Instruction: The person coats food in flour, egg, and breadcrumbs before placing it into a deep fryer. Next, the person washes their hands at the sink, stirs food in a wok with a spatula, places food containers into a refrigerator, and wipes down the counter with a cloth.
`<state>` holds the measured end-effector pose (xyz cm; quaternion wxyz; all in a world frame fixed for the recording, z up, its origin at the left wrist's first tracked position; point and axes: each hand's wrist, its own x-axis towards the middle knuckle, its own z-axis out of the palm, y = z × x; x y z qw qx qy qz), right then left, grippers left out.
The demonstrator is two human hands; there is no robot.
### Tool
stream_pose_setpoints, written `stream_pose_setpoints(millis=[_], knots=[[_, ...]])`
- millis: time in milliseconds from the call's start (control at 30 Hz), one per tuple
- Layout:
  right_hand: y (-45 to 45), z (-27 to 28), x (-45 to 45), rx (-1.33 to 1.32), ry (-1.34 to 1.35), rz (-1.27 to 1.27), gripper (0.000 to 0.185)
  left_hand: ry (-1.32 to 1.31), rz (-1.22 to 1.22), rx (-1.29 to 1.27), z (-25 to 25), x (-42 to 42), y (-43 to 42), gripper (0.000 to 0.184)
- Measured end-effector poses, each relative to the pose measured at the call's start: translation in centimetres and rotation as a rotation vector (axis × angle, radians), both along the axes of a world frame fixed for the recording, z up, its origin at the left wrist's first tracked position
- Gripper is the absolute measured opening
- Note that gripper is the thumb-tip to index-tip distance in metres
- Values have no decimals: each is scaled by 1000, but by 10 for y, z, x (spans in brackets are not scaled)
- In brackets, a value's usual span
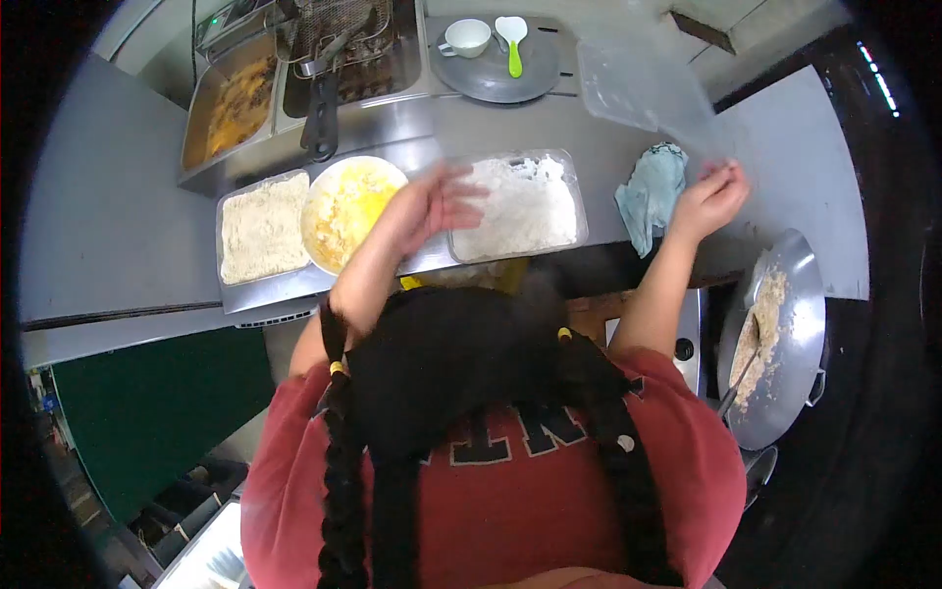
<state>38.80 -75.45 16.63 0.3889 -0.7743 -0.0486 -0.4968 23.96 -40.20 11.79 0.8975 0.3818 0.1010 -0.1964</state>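
Observation:
My left hand (446,204), slightly blurred, has its fingers apart and nothing in them. It is over the left edge of a clear tray of white powder (525,206), beside a white bowl of yellow egg-like mixture (348,211). At the right, my right hand (714,199) is closed at the near corner of a blurred, translucent plastic lid (623,88), which extends up and left from it. A light-blue cloth (653,191) lies on the counter just left of that hand. Left of the bowl sits a tray of pale crumbs (265,226).
A fryer with oil (235,103) and a wire basket (343,29) are at the back left. A round grey lid (496,79) holds a white cup (466,38) and a green-handled spoon (514,61). A large wok (785,344) with food and a ladle is at the right.

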Motion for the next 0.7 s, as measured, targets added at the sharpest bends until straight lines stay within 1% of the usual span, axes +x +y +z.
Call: stream_pose_setpoints(millis=[33,100,133,167,200,233,267,333,400,467,533,567,600,633,667,700], knots=[[11,-10,-20,169,56,154,15,2,-9,0,10,10,3,48],[18,-41,-45,98,-26,265,12,59,65,-103,24,32,6,46],[23,-39,-63,-77,-14,262,11,59,51,-100,16,42,11,46],[22,-55,-69,-48,-30,341,11,46,62,54,0,51,20,44],[18,-77,-75,6,51,408,12,30,72,208,-13,56,29,43],[19,-75,-84,0,114,426,13,17,79,207,-19,55,36,38],[21,-74,-92,-6,179,445,13,16,63,208,-18,55,40,38],[16,-84,-100,-74,252,491,15,-87,38,164,-17,55,46,34],[16,-95,-108,-63,345,503,16,-40,55,131,-27,57,51,33],[14,-109,-108,-143,298,495,16,-2,85,99,-41,65,57,33],[14,-119,-107,-177,299,481,17,50,132,312,-59,74,62,27],[15,-124,-108,-212,303,470,17,54,134,313,-71,77,62,27],[15,-130,-107,-212,305,473,17,-19,83,754,-84,80,60,25],[15,-136,-105,-219,332,477,17,-96,27,1194,-83,80,56,24],[14,-141,-105,-227,362,480,17,-92,29,1195,-83,80,54,24],[12,-146,-104,-226,364,482,17,-153,-69,1493,-82,81,51,26]])
